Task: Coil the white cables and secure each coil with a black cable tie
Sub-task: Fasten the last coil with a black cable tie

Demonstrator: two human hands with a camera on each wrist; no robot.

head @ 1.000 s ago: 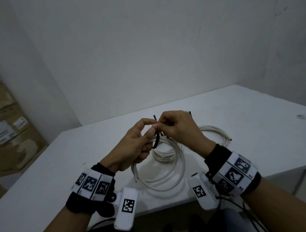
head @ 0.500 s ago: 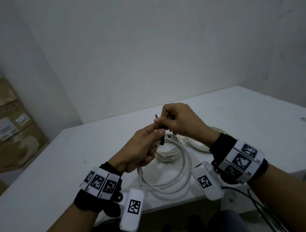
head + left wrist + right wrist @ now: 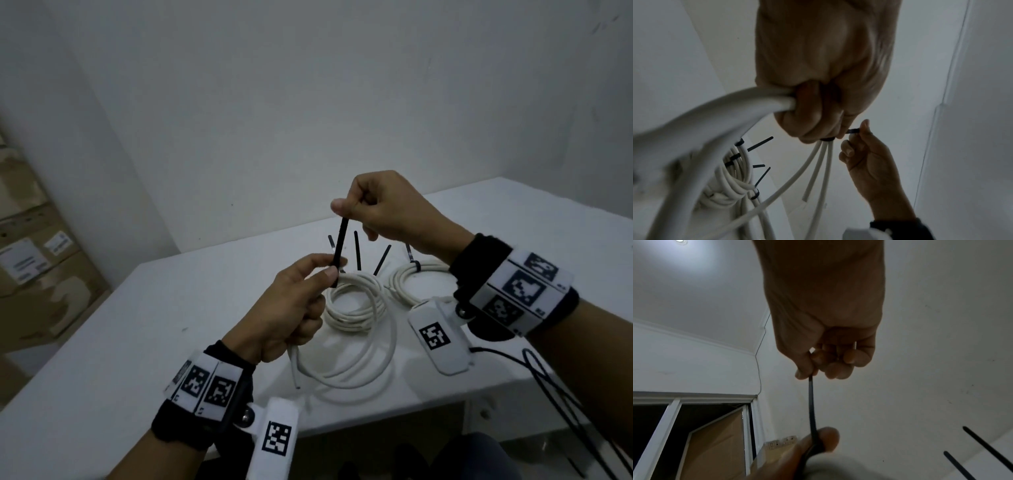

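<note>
My left hand [image 3: 301,301] grips a loose white cable coil [image 3: 346,363] above the table, thumb pressed at the head of a black cable tie [image 3: 339,248]. My right hand [image 3: 376,209] pinches the tie's tail and holds it stretched upward. In the left wrist view the strands [image 3: 818,162] hang from my left fist, with the tie's loop around them at the fingers. The tie's tail [image 3: 811,404] runs taut from my right fingertips down to my left thumb in the right wrist view. Two tied coils [image 3: 356,301] [image 3: 416,279] lie behind on the table, black tie tails sticking up.
The white table [image 3: 137,342] meets a wall at the back and has a front edge close to my body. Cardboard boxes [image 3: 30,267] stand at the left beyond the table. Black wires [image 3: 561,404] hang at the lower right.
My right hand has risen and drawn the tie's tail up through its head, so the loop has closed tighter on the coil. The view has shifted, showing the tied coils behind.
</note>
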